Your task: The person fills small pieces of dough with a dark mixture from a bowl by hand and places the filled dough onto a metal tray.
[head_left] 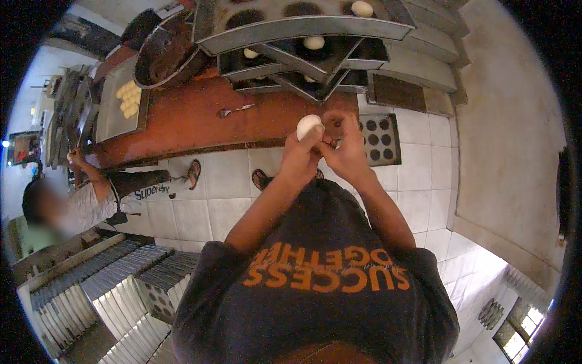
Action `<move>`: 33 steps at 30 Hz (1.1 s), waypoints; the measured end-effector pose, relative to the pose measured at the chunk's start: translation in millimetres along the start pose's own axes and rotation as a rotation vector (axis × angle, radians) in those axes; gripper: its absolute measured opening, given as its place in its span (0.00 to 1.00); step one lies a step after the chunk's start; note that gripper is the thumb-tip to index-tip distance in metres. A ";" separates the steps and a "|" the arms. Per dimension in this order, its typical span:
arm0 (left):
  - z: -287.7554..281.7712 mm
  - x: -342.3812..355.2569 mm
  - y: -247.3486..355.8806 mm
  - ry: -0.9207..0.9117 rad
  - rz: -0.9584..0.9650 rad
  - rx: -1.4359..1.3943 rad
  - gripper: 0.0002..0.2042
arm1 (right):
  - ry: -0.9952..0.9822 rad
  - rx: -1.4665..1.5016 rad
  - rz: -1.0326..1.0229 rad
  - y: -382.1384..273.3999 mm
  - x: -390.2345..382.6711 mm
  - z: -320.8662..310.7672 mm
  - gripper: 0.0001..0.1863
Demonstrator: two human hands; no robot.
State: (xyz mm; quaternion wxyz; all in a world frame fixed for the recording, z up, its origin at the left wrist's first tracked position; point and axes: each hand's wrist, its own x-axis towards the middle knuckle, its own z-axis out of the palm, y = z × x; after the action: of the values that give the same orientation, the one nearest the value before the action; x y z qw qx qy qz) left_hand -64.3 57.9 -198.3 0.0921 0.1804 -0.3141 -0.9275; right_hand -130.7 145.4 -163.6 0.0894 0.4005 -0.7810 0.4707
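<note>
My left hand (300, 158) holds a smooth white dough ball (308, 126), its thumb pressed on the ball's side, just past the front edge of the red worktable (182, 130). My right hand (347, 148) meets it from the right with curled fingers; what they grip is hidden. Beyond the hands, stacked metal baking trays (303, 33) with dark round wells hold several white dough balls (362, 9). A spoon (235, 111) lies on the red tabletop.
Back left are a large dark bowl (143, 67) and a tray (107, 124) of yellowish dough pieces. A co-worker (85, 206) works at left. A welled tray (394, 139) is low on the right. Racks of metal trays (103, 279) fill the lower left; a wall (509, 151) is right.
</note>
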 end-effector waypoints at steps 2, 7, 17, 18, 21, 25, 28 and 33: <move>3.6 -5.0 1.9 0.037 -0.045 0.079 0.17 | -0.136 0.072 0.104 5.0 -1.3 -9.8 0.15; 15.5 -5.1 15.4 0.041 -0.122 -0.230 0.18 | -0.025 0.000 -0.081 9.9 -7.7 -4.5 0.15; 3.3 -10.5 30.9 0.121 0.034 0.037 0.15 | 0.070 0.112 0.098 -23.4 8.5 21.4 0.10; 0.8 -12.0 35.2 0.095 0.028 0.053 0.14 | 0.055 0.093 0.035 -20.8 7.6 23.5 0.11; -8.2 -15.0 53.7 0.055 -0.008 -0.003 0.13 | 0.032 0.036 -0.103 -12.8 5.3 34.4 0.13; -17.2 -9.7 66.9 0.098 0.037 -0.072 0.12 | 0.108 -0.016 -0.073 -30.1 18.1 51.8 0.14; -21.3 -10.7 73.0 0.086 0.077 0.080 0.12 | 0.077 0.080 0.027 -38.8 26.0 55.3 0.13; -32.9 -7.9 82.5 0.061 0.057 0.083 0.13 | 0.080 0.097 -0.125 -25.2 23.9 63.6 0.15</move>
State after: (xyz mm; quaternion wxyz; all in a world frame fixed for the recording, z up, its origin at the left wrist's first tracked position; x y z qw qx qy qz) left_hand -39.5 -22.7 -169.6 0.1204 0.2034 -0.3542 -0.9048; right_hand -113.6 75.1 -168.8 0.1304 0.4333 -0.7265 0.5172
